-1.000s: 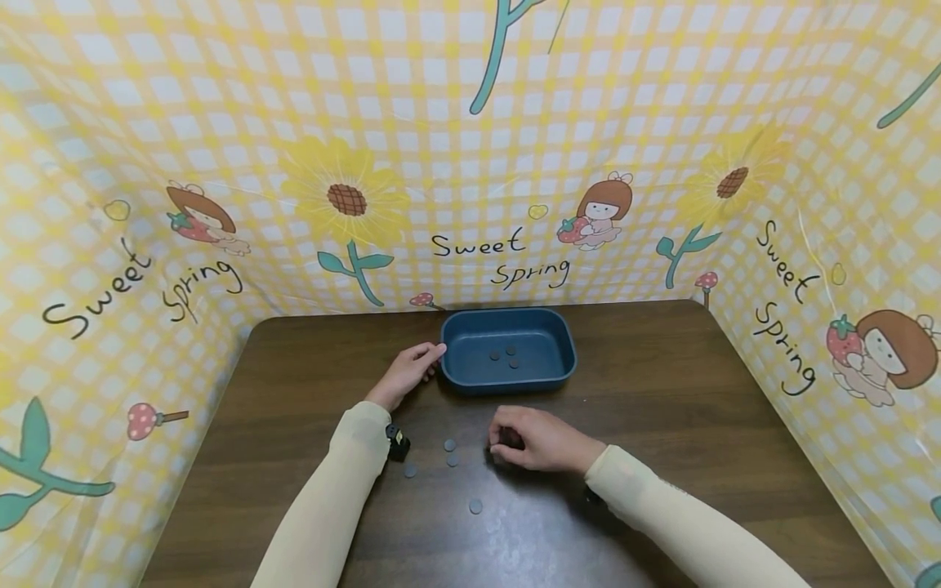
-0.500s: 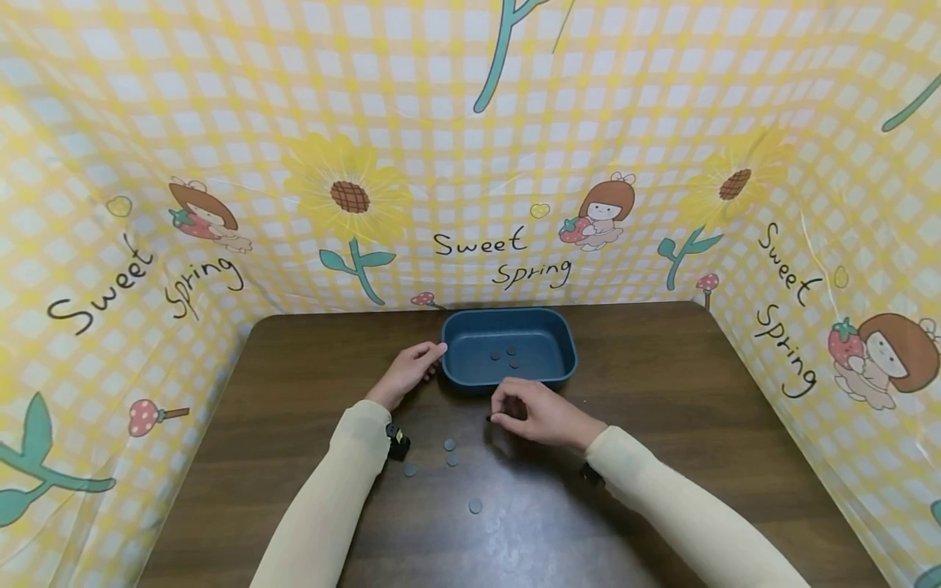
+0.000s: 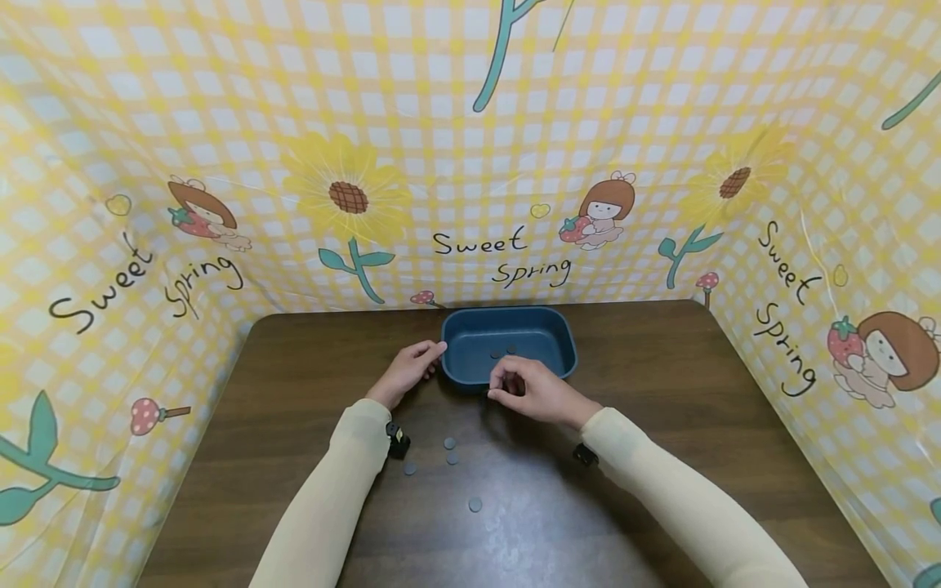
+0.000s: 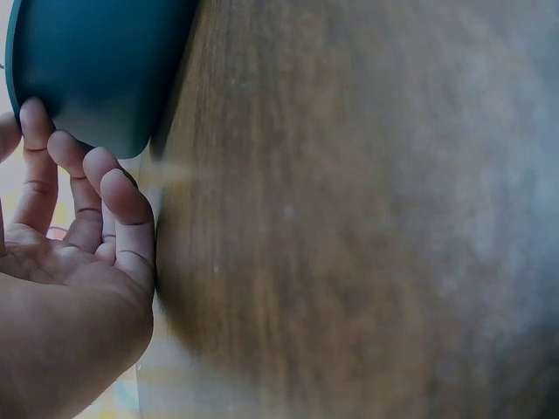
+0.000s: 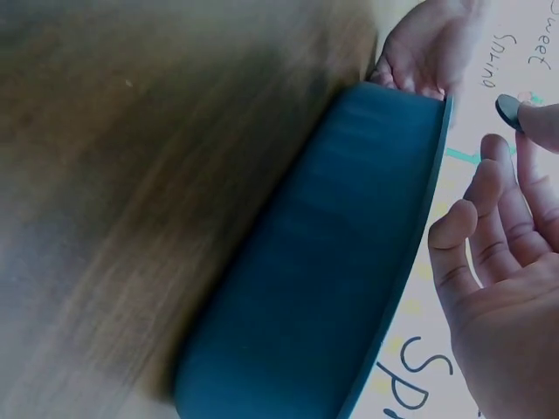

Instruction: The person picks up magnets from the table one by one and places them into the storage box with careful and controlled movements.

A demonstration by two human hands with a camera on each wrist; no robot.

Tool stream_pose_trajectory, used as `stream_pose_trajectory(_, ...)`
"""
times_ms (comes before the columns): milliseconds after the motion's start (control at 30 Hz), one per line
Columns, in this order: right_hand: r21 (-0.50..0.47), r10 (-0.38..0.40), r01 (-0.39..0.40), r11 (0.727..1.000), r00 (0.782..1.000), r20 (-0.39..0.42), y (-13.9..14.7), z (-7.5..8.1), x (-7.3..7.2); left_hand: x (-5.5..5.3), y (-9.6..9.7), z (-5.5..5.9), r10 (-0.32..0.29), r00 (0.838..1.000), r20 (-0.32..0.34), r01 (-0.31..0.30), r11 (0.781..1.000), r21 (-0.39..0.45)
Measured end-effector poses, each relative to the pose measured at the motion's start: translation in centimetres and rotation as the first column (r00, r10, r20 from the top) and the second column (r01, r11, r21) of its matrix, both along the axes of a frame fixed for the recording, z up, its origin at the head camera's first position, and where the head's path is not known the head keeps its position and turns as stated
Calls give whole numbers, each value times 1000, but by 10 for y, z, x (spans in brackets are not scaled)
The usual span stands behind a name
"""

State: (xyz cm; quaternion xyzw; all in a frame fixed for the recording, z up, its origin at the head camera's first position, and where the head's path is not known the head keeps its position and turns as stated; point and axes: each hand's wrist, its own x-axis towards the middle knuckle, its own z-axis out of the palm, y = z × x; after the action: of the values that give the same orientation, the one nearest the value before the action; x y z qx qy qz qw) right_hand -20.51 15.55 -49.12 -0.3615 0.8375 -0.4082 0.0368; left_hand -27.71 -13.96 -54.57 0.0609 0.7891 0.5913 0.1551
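Observation:
A dark blue rectangular tray [image 3: 456, 377] stands at the back middle of the table. My left hand [image 3: 404, 371] pinches its left rim between thumb and index finger, the other fingers curling by the outer wall [image 4: 96, 78]. Above the tray's front rim, my right hand [image 3: 540, 390] pinches a small dark coin [image 5: 508, 113] by its edge between thumb and index finger. Inside the tray, a coin [image 3: 496, 354] and another coin [image 3: 511, 349] show behind the right hand, which covers part of the tray floor. Several grey coins [image 3: 450, 443] lie flat on the table nearer to me.
The brown wooden table [image 3: 625, 490] has a yellow checked cloth [image 3: 470, 163] hanging round its back and sides. One coin [image 3: 475, 505] lies closest to me, and another coin [image 3: 409, 469] is beside the left wrist camera [image 3: 398, 441].
My right hand has lifted from the table and moved forward to the tray's front rim, carrying the coin. My left hand has stayed at the tray's left rim.

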Motion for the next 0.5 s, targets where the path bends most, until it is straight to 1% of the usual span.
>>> stream_pose_trajectory(100, 0, -23, 23, 1000, 1000, 16, -1, 3, -5, 0, 0, 1, -3, 1000, 2, 3, 1000, -4)
stream_pose_trajectory(267, -6, -51, 51, 999, 999, 8, -2, 6, -15, 1, 1, 3, -2, 1000, -9, 2, 1000, 3)
stream_pose_trajectory(500, 1, -72, 72, 997, 996, 53, -3, 10, -30, 3, 1, 4, 7, 1000, 4, -7, 1000, 15)
